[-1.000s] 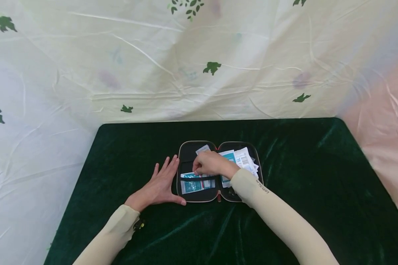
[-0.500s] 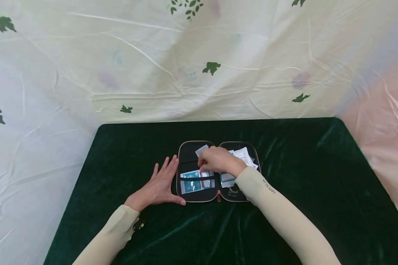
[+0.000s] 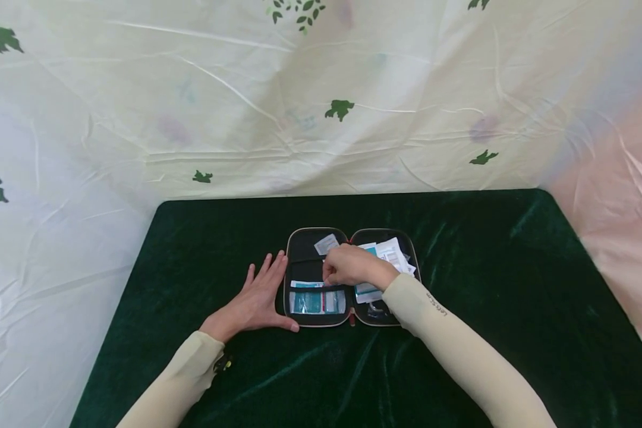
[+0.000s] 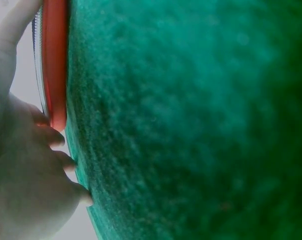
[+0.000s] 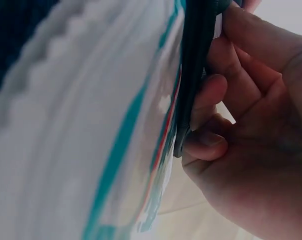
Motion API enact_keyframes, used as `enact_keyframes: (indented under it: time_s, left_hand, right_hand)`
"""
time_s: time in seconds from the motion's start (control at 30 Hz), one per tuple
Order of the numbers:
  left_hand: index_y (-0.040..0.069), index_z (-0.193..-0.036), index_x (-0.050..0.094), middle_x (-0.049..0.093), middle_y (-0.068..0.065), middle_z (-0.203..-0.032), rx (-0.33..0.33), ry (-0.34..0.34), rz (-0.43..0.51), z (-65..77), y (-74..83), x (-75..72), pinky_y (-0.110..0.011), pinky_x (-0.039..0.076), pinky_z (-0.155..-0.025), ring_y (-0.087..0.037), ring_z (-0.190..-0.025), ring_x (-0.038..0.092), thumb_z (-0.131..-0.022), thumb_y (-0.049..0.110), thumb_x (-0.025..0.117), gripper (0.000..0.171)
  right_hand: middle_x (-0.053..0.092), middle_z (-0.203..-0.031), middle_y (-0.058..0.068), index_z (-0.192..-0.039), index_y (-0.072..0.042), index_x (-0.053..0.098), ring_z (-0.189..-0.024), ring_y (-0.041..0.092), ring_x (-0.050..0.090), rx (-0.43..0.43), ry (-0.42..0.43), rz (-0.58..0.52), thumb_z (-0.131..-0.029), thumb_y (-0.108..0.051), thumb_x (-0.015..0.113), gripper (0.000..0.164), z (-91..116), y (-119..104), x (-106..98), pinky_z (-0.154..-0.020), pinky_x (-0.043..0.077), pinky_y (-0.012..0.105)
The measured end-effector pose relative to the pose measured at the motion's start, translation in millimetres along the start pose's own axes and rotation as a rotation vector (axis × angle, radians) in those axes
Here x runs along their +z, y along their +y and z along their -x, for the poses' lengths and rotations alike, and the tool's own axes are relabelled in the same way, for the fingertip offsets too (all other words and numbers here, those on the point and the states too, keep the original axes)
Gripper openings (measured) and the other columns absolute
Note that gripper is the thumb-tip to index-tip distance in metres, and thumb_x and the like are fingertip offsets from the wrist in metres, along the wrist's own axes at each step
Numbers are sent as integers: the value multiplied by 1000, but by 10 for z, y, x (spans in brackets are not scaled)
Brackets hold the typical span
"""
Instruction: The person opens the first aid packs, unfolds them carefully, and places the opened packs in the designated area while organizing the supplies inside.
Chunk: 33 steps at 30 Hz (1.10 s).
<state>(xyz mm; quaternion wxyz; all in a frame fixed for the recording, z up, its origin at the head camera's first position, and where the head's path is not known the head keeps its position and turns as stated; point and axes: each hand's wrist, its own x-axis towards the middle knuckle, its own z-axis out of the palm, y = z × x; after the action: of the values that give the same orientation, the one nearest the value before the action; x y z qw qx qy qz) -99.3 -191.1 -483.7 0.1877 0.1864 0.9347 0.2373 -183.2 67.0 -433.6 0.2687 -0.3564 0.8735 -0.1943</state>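
The left hand (image 3: pixel 255 304) is spread, with straight fingers, and it rests against the outer edge of the open case (image 3: pixel 317 326); its thumb reaches the near corner. The case lies between the hands and under the right hand (image 3: pixel 351 266). In the left wrist view, the red side of the case and its zip (image 4: pixel 38 45) are just beside the left fingers.

The right hand is apart from the left one, its fingers curled above the black strap (image 3: pixel 306 289), at the far edge of the blue-and-white packet (image 3: pixel 311 303). I cannot tell if it pinches the packet, the strap, or nothing. The packet lies under this strap, between the two hands. Just beyond the right fingers is a small white packet (image 3: pixel 326 244). Below the right wrist, a pile of packets (image 3: pixel 393 252) fills the other half, partly hidden by the sleeve (image 3: pixel 422 306).

The green counter (image 3: pixel 219 244) extends well outward from both hands, and its far edge meets a leaf-printed curtain (image 3: pixel 235 119) beyond them.
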Motion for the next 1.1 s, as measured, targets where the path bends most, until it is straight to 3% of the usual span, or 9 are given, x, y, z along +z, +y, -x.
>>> enact_keyframes:
  time_s: [0.23, 0.43, 0.67, 0.87, 1.1]
  left_hand:
    - [13, -167, 0, -9, -8, -173, 8, 0, 6, -2, -4, 1, -64, -8, -122, -31, -158, -15, -71, 77, 79, 140]
    - [19, -168, 3, -12, -7, -174, 17, 34, -4, 17, 15, 1, -68, -3, -121, -34, -157, -15, -69, 78, 80, 139]
    - [23, -163, 33, -17, -4, -173, 106, 46, -35, 44, 52, 7, -74, 4, -118, -38, -157, -16, -72, 75, 81, 115]
    - [23, -156, 45, -17, -1, -173, 96, 37, -60, 24, 69, 19, -71, 4, -120, -34, -157, -15, -73, 74, 80, 104]
    - [21, -154, 48, -13, -2, -174, 94, 46, -49, 18, 69, 14, -71, 5, -120, -34, -158, -13, -73, 72, 81, 101]
  right_hand:
    - [70, -87, -8, -96, -18, 81, -81, 10, 62, 11, -48, 1, -98, -21, 73, 9, 0, -6, 3, -77, 53, 32]
    - [70, -90, -8, -105, -18, 80, -82, 9, 61, 6, -20, 2, -98, -21, 73, 10, 21, 6, 22, -81, 52, 33]
    - [72, -93, -6, -109, -15, 79, -83, 11, 62, -30, 53, 15, -98, -19, 73, 13, 101, 11, 16, -82, 50, 36]
    - [77, -111, -1, -116, -16, 80, -103, 18, 66, -40, 160, 107, -99, -22, 73, 20, 204, 9, 57, -88, 47, 42]
    - [75, -121, -2, -120, -18, 79, -132, 29, 54, -40, 230, 165, -100, -26, 71, 23, 373, 20, 142, -109, 39, 60]
